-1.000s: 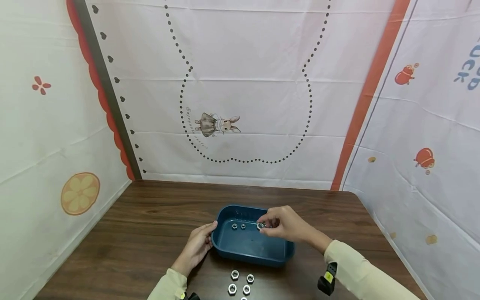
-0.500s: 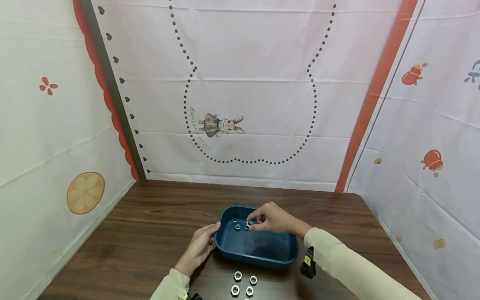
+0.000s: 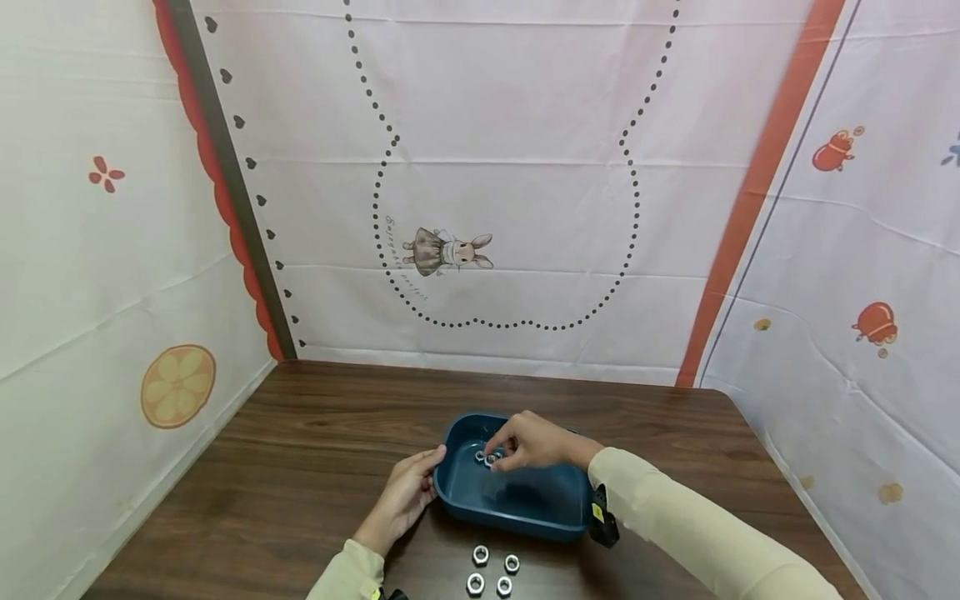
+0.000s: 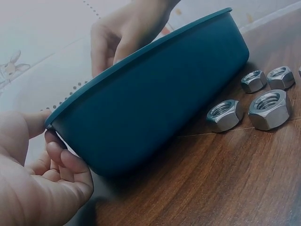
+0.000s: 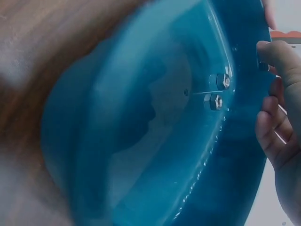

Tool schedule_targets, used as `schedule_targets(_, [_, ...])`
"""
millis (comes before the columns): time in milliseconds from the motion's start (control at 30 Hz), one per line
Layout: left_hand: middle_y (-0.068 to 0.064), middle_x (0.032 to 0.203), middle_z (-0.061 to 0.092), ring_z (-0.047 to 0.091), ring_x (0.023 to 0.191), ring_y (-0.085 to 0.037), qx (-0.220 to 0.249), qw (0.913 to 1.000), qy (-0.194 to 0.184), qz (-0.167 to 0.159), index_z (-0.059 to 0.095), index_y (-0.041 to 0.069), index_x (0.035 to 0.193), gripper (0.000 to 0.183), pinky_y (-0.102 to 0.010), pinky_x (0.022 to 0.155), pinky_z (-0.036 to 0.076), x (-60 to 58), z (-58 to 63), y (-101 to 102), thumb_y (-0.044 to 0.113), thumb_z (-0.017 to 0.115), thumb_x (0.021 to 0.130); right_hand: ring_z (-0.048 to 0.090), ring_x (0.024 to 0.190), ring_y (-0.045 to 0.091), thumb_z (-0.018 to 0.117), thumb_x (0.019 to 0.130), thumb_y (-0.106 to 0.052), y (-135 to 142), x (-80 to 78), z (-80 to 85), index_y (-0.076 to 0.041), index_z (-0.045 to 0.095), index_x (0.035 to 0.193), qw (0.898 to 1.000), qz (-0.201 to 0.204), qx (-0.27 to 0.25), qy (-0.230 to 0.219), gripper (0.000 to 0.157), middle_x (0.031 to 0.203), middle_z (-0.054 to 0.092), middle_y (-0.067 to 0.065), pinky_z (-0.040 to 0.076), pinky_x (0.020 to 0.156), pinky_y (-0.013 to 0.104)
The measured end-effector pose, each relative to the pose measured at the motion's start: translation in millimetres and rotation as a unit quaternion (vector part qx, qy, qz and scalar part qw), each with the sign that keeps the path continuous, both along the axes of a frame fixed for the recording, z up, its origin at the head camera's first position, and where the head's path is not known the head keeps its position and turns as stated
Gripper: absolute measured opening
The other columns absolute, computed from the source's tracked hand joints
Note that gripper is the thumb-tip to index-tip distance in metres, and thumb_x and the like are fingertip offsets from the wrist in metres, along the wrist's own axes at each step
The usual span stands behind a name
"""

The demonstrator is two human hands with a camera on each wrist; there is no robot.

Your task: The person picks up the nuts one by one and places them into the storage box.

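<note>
On the table sits a blue plastic tray (image 3: 517,523). My left hand (image 3: 405,497) grips its left rim, the thumb on top and fingers curled beneath in the left wrist view. My right hand (image 3: 536,442) reaches over the tray and pinches a hex nut (image 5: 263,66) between thumb and finger, low inside it. Two other hex nuts lie in the tray near its back left: one nut (image 5: 223,81) and a second nut (image 5: 216,101) beside it. In the head view the right fingers partly cover this group.
In front of the tray several steel hex nuts, among them a large nut (image 4: 270,109), lie on the brown wooden table (image 3: 337,433). A printed white cloth (image 3: 510,208) hangs behind the table and along both sides.
My right hand has moved left and down in the tray with its nut, toward the two lying nuts. The left hand keeps its grip on the rim. The head view has shifted slightly.
</note>
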State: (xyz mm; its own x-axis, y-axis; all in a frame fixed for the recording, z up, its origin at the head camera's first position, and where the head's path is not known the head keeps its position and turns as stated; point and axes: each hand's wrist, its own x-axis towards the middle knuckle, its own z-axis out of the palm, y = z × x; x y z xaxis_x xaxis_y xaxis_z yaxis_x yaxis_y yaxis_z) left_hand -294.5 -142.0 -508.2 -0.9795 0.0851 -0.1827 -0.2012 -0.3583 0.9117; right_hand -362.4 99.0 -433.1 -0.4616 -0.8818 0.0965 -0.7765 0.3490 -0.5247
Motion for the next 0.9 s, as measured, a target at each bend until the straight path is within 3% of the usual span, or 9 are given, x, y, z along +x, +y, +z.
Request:
schedule_targets(300, [0.005,0.070,0.055,0.047,0.058,-0.005,0.000,0.9999,-0.009,0.011,0.060,-0.003,0.107,0.036,-0.020,0.058,0.042,-0.9,-1.7,0,0.029,0.067,0.090,0.034,0.038,0.001,0.068,0.089,-0.016,-13,-13.4,1.2,-0.007,0.071,0.110,1.000,0.002,0.026,0.009,0.023,0.049,0.045,-0.007,0.031,0.041,0.017])
schedule_targets(667, [0.006,0.068,0.053,0.045,0.057,-0.004,0.009,0.9998,-0.014,0.008,0.061,0.001,0.100,0.030,-0.019,0.057,0.040,-2.0,-3.6,2,0.028,0.068,0.090,0.038,0.043,-0.003,0.069,0.088,-0.017,-24,-19.9,-12.6,-0.008,0.071,0.107,0.997,0.040,0.057,0.028,0.022,0.052,0.046,-0.010,0.031,0.044,0.014])
schedule_targets(900, [0.006,0.070,0.052,0.045,0.057,-0.003,0.005,0.9999,-0.010,0.007,0.060,0.000,0.102,0.033,-0.018,0.057,0.041,-1.5,-3.2,1,0.030,0.067,0.090,0.037,0.041,-0.004,0.070,0.087,-0.020,-27,-22.4,-18.2,-0.011,0.072,0.106,0.995,0.042,0.077,0.041,0.021,0.051,0.044,-0.012,0.029,0.042,0.012])
